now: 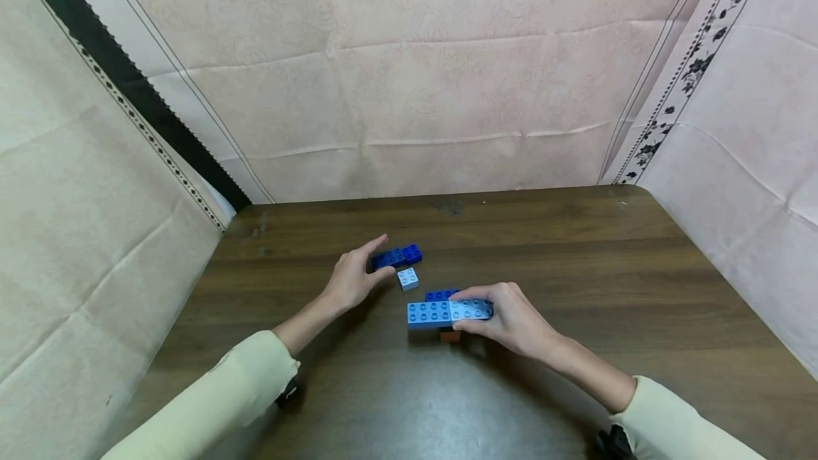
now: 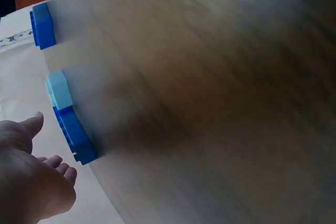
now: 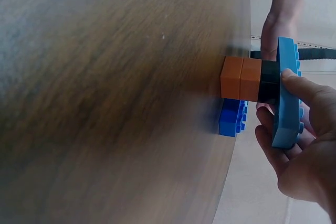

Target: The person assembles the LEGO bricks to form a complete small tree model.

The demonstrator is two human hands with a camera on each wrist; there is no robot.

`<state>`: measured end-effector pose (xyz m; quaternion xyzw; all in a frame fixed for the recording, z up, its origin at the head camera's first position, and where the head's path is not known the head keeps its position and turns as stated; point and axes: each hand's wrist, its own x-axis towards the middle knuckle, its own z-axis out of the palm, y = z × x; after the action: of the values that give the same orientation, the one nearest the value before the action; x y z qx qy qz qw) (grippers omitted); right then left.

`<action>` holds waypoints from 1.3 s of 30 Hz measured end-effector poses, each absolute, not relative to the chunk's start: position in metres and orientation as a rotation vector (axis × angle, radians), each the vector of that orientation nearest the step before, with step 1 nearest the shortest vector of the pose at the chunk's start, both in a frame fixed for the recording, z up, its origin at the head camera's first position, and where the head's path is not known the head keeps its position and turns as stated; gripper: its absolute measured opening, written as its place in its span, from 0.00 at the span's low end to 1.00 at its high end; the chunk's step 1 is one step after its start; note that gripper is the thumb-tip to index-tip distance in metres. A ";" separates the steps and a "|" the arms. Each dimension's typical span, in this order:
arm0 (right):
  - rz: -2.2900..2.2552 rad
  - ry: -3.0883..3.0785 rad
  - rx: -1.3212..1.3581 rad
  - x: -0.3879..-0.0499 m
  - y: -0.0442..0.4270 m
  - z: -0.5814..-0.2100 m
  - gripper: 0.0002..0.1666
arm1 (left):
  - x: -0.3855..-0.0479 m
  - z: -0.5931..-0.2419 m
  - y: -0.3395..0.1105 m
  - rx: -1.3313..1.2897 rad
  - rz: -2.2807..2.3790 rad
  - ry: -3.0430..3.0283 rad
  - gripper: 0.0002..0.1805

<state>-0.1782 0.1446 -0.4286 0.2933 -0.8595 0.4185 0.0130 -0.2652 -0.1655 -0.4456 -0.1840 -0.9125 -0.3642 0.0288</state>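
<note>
A light blue brick layer (image 1: 429,314) tops a stack with a black brick (image 3: 269,81) and orange bricks (image 3: 241,78) beneath it. My right hand (image 1: 511,318) grips its right end between thumb and fingers, also seen as the right hand (image 3: 310,145) in the right wrist view. My left hand (image 1: 354,277), fingers extended, is just left of the dark blue bricks (image 1: 391,258) and a small light blue brick (image 1: 407,278); in the left wrist view the left hand (image 2: 37,177) shows a gap from them.
Another blue brick (image 1: 441,295) lies directly behind the stack, partly hidden in the head view. The brown wooden table (image 1: 549,254) meets a pale patterned cloth (image 1: 409,112) at its back edge, and cloth hangs on both sides.
</note>
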 end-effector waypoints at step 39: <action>1.327 -2.684 0.915 -0.177 0.145 -0.425 0.21 | -0.259 -0.427 -0.175 -0.686 -1.145 -2.793 0.24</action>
<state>-0.1773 0.1449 -0.4249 0.2922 -0.8573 0.4238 0.0053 -0.2594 -0.1749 -0.4266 -0.2214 -0.9021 -0.3697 0.0229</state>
